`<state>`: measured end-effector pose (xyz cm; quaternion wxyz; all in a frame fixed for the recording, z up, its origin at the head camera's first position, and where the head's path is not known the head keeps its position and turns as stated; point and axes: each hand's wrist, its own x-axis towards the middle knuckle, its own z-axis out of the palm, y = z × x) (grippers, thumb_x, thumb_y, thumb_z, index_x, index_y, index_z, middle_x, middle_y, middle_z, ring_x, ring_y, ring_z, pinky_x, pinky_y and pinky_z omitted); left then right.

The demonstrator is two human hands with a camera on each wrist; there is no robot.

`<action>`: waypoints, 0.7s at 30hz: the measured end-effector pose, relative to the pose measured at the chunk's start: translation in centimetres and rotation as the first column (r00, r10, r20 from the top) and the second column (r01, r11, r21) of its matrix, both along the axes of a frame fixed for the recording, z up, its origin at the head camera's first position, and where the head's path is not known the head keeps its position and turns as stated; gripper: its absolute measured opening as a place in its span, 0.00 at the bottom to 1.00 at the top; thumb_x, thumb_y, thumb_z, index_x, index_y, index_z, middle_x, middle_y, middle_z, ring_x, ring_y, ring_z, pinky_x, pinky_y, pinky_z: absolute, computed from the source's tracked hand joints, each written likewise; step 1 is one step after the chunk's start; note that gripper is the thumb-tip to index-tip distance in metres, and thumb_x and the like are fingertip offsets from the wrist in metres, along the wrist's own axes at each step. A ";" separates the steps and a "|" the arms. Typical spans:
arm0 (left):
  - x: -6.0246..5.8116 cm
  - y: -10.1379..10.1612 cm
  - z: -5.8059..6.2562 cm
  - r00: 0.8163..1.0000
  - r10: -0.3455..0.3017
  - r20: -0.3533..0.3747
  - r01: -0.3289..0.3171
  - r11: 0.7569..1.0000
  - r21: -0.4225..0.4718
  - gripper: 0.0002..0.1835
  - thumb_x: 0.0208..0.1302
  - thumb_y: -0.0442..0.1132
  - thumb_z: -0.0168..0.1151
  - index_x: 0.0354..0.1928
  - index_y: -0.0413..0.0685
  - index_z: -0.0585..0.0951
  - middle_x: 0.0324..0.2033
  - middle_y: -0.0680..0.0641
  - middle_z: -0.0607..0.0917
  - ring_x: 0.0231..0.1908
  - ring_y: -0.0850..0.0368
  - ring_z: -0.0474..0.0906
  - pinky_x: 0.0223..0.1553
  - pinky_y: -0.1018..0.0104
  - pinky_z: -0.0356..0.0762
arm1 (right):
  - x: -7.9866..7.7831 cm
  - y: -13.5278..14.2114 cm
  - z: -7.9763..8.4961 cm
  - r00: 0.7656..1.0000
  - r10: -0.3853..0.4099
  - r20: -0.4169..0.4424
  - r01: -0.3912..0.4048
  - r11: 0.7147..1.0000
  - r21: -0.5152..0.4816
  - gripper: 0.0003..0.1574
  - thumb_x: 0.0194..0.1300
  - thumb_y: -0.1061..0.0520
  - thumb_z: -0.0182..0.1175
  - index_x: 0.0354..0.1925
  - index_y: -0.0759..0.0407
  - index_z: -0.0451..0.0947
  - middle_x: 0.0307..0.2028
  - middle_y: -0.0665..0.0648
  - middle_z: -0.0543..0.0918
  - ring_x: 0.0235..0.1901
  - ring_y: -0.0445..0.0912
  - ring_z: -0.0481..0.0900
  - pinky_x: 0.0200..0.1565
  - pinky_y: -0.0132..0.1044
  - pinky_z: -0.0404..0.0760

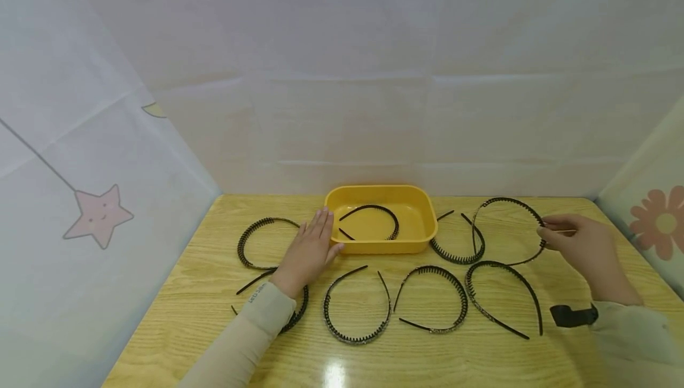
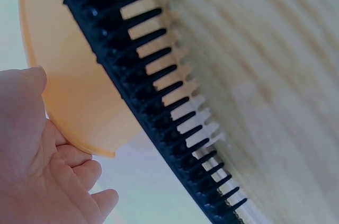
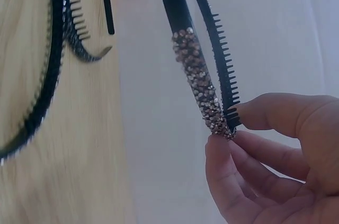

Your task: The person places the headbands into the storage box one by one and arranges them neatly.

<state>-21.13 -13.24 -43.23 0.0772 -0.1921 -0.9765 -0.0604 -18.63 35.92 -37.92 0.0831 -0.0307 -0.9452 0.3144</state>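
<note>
A yellow plastic bin (image 1: 387,248) stands at the back of the table with one black toothed headband (image 1: 396,221) inside. My left hand (image 1: 309,252) rests along the bin's left side, fingers stretched out, fingertips at its rim. In the left wrist view a toothed headband (image 2: 124,75) crosses close to the camera, in front of the bin (image 2: 79,75). At the right, my right hand (image 1: 579,248) pinches a headband (image 1: 510,199) between thumb and fingers. Glittery stones cover part of this headband (image 3: 198,83), as the right wrist view shows.
Another headband (image 1: 456,259) lies just right of the bin, overlapped by the held one in the head view. Several more lie in front, including one (image 1: 357,340) near the middle and one (image 1: 526,287) at right. My left forearm partly covers a headband (image 1: 306,305). White cloth hangs behind.
</note>
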 end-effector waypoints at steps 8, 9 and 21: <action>0.1 0.1 0.3 1.000 -0.011 -0.005 0.011 1.000 0.009 0.39 0.70 0.60 0.39 0.71 0.40 0.49 0.71 0.41 0.48 0.71 0.48 0.44 0.68 0.46 0.49 | -0.8 -2.9 0.9 1.000 0.014 -0.008 -0.014 1.000 -0.024 0.37 0.61 0.34 0.55 0.56 0.60 0.73 0.44 0.67 0.81 0.26 0.26 0.74 0.33 0.50 0.78; 0.1 0.1 0.3 1.000 -0.014 -0.009 0.014 1.000 0.013 0.39 0.70 0.59 0.40 0.71 0.39 0.50 0.71 0.41 0.49 0.71 0.47 0.44 0.67 0.45 0.50 | -0.9 -3.2 1.0 1.000 0.018 -0.012 -0.018 0.999 -0.035 0.37 0.61 0.35 0.55 0.56 0.60 0.73 0.44 0.67 0.82 0.26 0.28 0.76 0.34 0.50 0.78; -0.1 -0.1 0.0 1.000 -0.011 -0.013 0.011 1.000 0.003 0.40 0.69 0.61 0.37 0.72 0.40 0.48 0.71 0.41 0.49 0.71 0.49 0.43 0.67 0.45 0.50 | -2.6 -7.1 1.9 0.997 0.058 -0.060 -0.067 0.984 -0.162 0.34 0.62 0.39 0.56 0.57 0.61 0.72 0.45 0.65 0.81 0.27 0.37 0.83 0.42 0.56 0.77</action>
